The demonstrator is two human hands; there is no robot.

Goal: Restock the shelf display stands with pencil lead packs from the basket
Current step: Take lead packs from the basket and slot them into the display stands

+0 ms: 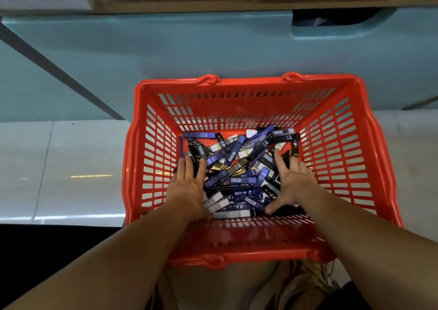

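**Loose scoop risks a spill**

Left hand [187,181] at 9 o'clock and right hand [294,181] at 3 lie flat, fingers straight, gripping nothing, on the jumbled packs [237,167] in the basket [248,83]; squeezed together, they could squirt out before the shelf [237,5] at 12

Pencil lead packs [237,167] hide the left hand's [187,184] thumb.
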